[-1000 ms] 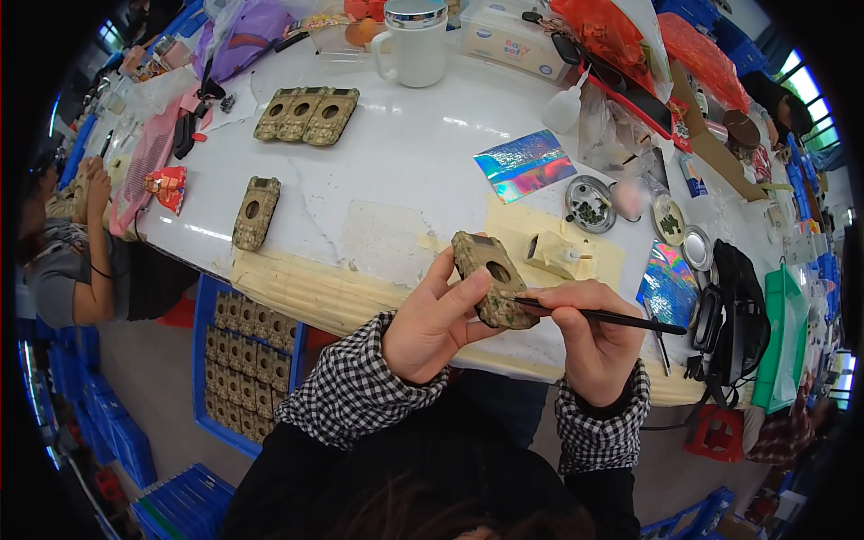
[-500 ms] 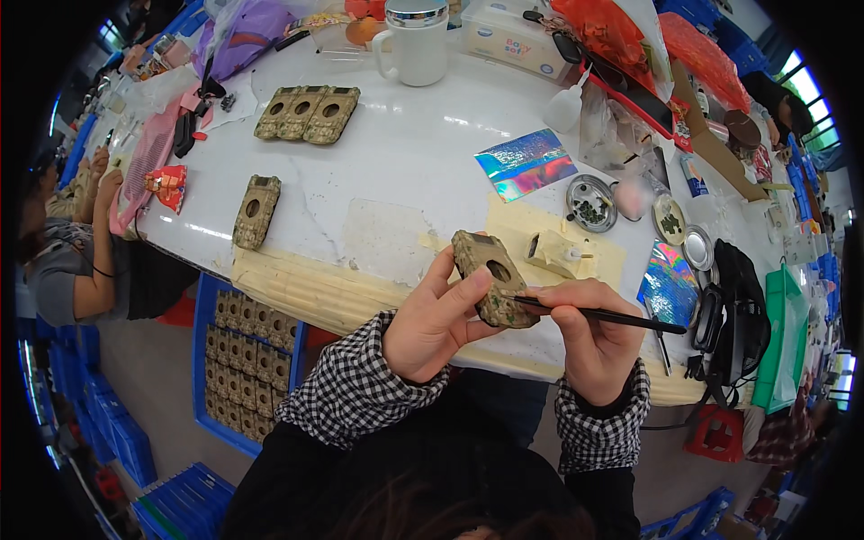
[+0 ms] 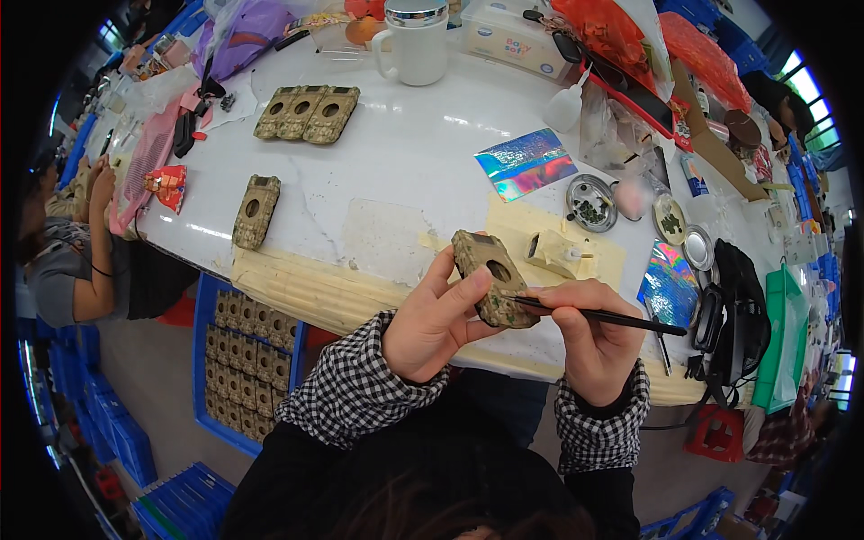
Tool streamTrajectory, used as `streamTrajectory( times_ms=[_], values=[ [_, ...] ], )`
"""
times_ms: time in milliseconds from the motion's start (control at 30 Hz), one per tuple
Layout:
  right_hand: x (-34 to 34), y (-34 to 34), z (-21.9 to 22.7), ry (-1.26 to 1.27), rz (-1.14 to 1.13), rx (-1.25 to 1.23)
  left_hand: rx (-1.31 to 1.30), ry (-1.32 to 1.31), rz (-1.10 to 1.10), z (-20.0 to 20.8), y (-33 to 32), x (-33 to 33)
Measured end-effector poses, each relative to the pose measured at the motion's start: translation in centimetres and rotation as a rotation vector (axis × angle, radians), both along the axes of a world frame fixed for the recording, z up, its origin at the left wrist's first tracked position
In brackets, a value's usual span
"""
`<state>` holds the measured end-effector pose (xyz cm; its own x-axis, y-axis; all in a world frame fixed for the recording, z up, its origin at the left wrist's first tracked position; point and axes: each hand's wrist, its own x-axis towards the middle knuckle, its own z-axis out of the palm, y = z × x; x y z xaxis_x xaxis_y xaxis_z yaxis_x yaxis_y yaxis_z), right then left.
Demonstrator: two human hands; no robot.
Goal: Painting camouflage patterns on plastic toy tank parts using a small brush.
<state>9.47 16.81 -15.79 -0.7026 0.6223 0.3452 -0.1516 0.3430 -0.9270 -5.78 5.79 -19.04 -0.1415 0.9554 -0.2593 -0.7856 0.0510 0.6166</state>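
My left hand (image 3: 438,317) grips a camouflage toy tank hull (image 3: 501,281) by its sides, tilted above the table's near edge. A dark round opening shows in its top. Between the fingers and thumb of my right hand (image 3: 596,335) are slim black tweezers (image 3: 621,318), their tip touching or very near the hull's lower part. Whether the tip holds anything is too small to tell. Just beyond the hull, a pale tan block-like part (image 3: 555,253) rests on a yellowish sheet. To its right stands a round metal dish (image 3: 591,203) with small dark green pieces.
One matching hull (image 3: 256,212) lies at left, with several more (image 3: 307,114) behind it. A blue crate (image 3: 205,360) below the table edge holds rows of hulls. A white lidded mug (image 3: 418,45) stands at the back. A black bag (image 3: 740,310) lies right; another person (image 3: 67,261) sits left.
My hands and the hull stay almost still; the rear end of the tweezers dips very slightly. At far left, the other person's hand has shifted a little.
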Motion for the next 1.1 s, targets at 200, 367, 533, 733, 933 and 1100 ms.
streamTrajectory(
  times_ms=[200, 367, 533, 733, 933, 1100],
  values=[
    [0.0, 0.0, -0.1, -0.006, -0.001, -0.007, -0.005, 0.003, -0.004, 0.2, 0.0, 0.0],
    [0.0, -0.1, 0.0, -0.01, -0.006, -0.01, 0.002, 0.003, -0.005, 0.1, 0.0, 0.0],
    [0.1, 0.0, -0.1, -0.004, 0.005, -0.001, 0.002, 0.006, -0.005, -0.1, 0.0, 0.0],
    [0.1, -0.1, 0.0, 0.191, -0.033, -0.089, -0.005, -0.023, -0.013, 0.3, 0.0, -0.1],
    [1.7, 0.5, -0.2, 0.272, -0.161, -0.021, -0.085, -0.061, 0.078, 1.3, 0.1, 0.1],
    [2.2, -0.4, 0.0, 0.11, -0.2, 0.162, -0.078, -0.143, 0.002, 1.6, -0.1, -0.4]
  ],
)
